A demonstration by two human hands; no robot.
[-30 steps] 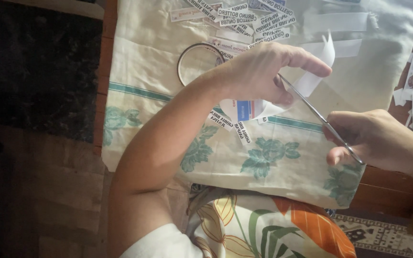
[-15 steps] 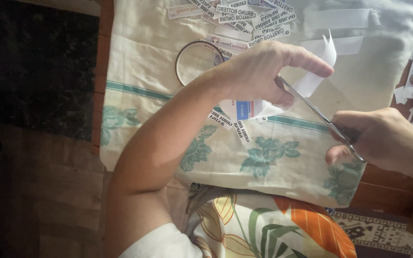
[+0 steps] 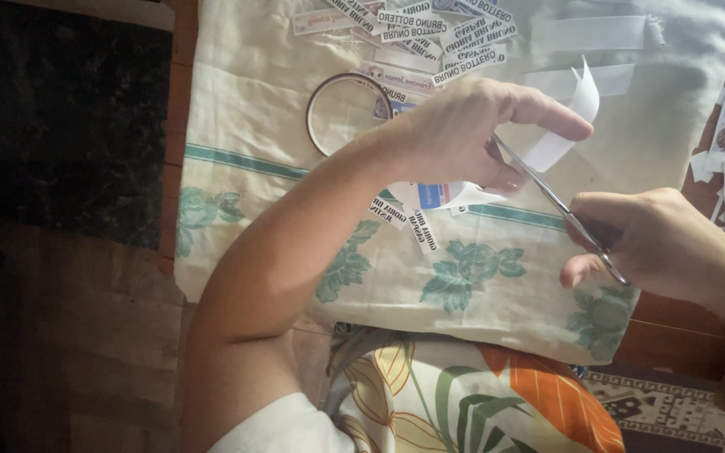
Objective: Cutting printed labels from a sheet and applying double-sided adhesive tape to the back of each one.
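The thin white paper strip [image 3: 565,126] sits in your left hand [image 3: 472,134], pinched between thumb and fingers above the cloth, its free end curling upward. It looks feather-light and limp, so it would likely flop or tear if held far from the cut; the hold close beside the blade line, where your fingers are now, seems the sound place. The slim metal scissors [image 3: 547,191] run diagonally from that pinch down to your right hand [image 3: 660,243], whose grip is closed around the handles; the blades look nearly together at the paper, though I cannot tell exactly. The steel is stiff and probably slick, so it wants a firm hold at the loops. Below lies the cream cloth with green floral print [image 3: 463,268] on the tabletop, scattered with small cut printed paper labels [image 3: 442,33], and a thin round ring [image 3: 347,113] beside your left wrist.
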